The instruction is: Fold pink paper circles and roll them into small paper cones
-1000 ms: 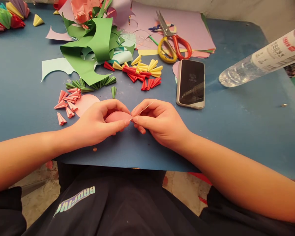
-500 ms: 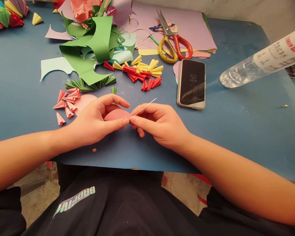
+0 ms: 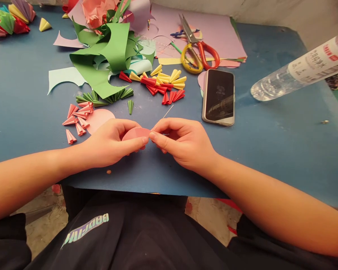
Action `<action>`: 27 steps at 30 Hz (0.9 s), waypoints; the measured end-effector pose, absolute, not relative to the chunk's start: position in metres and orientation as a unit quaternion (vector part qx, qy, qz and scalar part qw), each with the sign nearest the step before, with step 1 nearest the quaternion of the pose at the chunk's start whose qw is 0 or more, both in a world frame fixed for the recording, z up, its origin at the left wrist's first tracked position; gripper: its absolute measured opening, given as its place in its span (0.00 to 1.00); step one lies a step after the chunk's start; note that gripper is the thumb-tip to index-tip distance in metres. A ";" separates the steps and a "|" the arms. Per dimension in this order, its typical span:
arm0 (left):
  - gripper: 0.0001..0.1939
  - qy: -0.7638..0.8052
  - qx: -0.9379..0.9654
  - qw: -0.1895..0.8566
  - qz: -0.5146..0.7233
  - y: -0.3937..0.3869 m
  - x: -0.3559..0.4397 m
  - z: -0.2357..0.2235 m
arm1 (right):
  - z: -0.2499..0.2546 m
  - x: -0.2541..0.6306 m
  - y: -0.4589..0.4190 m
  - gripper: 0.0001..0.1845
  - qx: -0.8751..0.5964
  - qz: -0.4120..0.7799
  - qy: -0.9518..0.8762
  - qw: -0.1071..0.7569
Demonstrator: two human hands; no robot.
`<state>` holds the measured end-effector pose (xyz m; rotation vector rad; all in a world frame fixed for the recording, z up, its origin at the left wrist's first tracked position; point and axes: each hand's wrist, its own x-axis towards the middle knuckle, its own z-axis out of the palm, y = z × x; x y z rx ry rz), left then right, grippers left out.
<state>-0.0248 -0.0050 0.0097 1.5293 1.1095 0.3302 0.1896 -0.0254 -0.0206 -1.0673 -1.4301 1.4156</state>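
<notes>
My left hand (image 3: pixel 111 144) is closed on a pink paper piece (image 3: pixel 136 133), thumb in front and fingers behind, with the curved upper edge of the paper showing. Thumb and forefinger of my right hand (image 3: pixel 183 140) pinch at the paper's right corner. A thin white stick (image 3: pixel 168 111) juts up behind the right fingers; its lower end is hidden in the hand. Just beyond my left hand lies a flat pink paper circle (image 3: pixel 100 119), with several small pink paper cones (image 3: pixel 79 117) beside it.
Green cones (image 3: pixel 104 96), red cones (image 3: pixel 157 86) and yellow cones (image 3: pixel 171 77) lie past my hands, before green paper scraps (image 3: pixel 115 45). Scissors (image 3: pixel 195 50) rest on purple sheets (image 3: pixel 216 30). A phone (image 3: pixel 219 96) and a water bottle (image 3: pixel 281 82) are on the right.
My left forefinger has lowered onto the paper. The right fingers have curled further, and less of the thin stick shows above them.
</notes>
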 end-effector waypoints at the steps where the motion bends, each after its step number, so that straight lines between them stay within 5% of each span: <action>1: 0.17 0.472 0.653 0.574 0.144 -0.005 -0.025 0.009 | -0.021 0.189 -0.025 0.09 -0.422 0.562 -0.572 0.422; 13: 0.13 0.338 0.603 0.705 0.158 0.002 -0.032 0.009 | -0.033 0.191 -0.022 0.04 -0.289 0.555 -0.591 0.509; 27: 0.12 0.365 0.596 0.702 0.139 0.002 -0.030 0.010 | -0.031 0.192 -0.025 0.03 -0.290 0.554 -0.617 0.478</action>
